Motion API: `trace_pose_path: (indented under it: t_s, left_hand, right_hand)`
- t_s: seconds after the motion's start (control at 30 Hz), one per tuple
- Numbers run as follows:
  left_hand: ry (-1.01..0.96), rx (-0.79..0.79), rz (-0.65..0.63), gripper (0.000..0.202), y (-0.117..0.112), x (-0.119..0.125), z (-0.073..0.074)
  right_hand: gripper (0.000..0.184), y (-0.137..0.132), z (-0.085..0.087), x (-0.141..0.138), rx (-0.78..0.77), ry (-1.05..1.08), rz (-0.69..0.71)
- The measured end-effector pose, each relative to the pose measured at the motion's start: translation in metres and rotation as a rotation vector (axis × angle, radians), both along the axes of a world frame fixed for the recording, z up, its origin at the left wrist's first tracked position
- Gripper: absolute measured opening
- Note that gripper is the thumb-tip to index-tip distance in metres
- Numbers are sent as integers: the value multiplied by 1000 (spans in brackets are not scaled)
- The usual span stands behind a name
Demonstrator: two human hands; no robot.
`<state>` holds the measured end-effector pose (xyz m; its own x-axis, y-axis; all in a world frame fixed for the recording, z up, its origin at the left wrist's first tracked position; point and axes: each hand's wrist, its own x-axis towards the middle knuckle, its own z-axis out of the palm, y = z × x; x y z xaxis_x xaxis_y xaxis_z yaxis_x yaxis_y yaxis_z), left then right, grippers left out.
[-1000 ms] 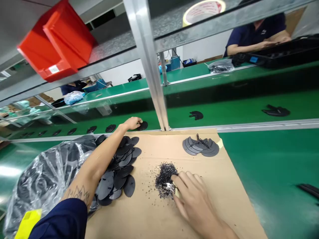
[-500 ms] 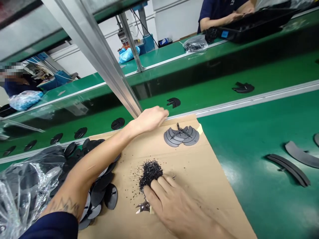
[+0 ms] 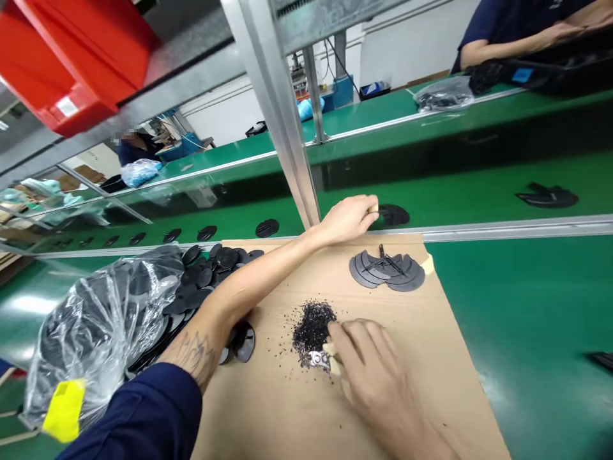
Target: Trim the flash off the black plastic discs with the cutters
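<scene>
My left hand (image 3: 352,217) reaches over the far edge of the cardboard, its thumb and forefinger closed at the left end of a curved black plastic part (image 3: 396,216) on the green belt. A pale cover shows on one fingertip. Over the cardboard, my right hand (image 3: 373,364) is wrapped round a small pair of nippers (image 3: 318,359), whose shiny metal head points left; the handles are mostly hidden in the palm. That head lies at the lower edge of a heap of black plastic bits (image 3: 313,324). Overlapping dark curved plates (image 3: 387,271) lie beyond my right hand.
A clear bag of black parts (image 3: 110,319) spills discs (image 3: 225,259) beside my left arm. A metal post (image 3: 282,115) stands near my left wrist. Parts line the green belt (image 3: 454,172). A red bin (image 3: 81,57) sits overhead. Co-workers sit across the line.
My left hand has reached the curved part on the belt, where a gap was before. The nippers' head has turned and moved up to the heap. The whole view has shifted.
</scene>
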<state>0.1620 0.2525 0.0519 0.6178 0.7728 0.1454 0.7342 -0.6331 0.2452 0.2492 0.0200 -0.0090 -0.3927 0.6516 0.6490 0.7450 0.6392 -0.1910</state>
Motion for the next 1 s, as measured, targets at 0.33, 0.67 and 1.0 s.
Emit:
trace_pose_path:
  t_s: [0.33,0.67,1.0]
  left_hand:
    - [-173,-661,-304,28,-131,-132,16]
    - [178,-163,538,32,2,-205,-13]
    - [374,-111,590,35,34,-224,-22]
  right_hand:
    - [32,5,13,1,73,139,-11]
    - [30,3,5,-3,-54,212,109]
    - [13,4,0,-6,-175,365,112]
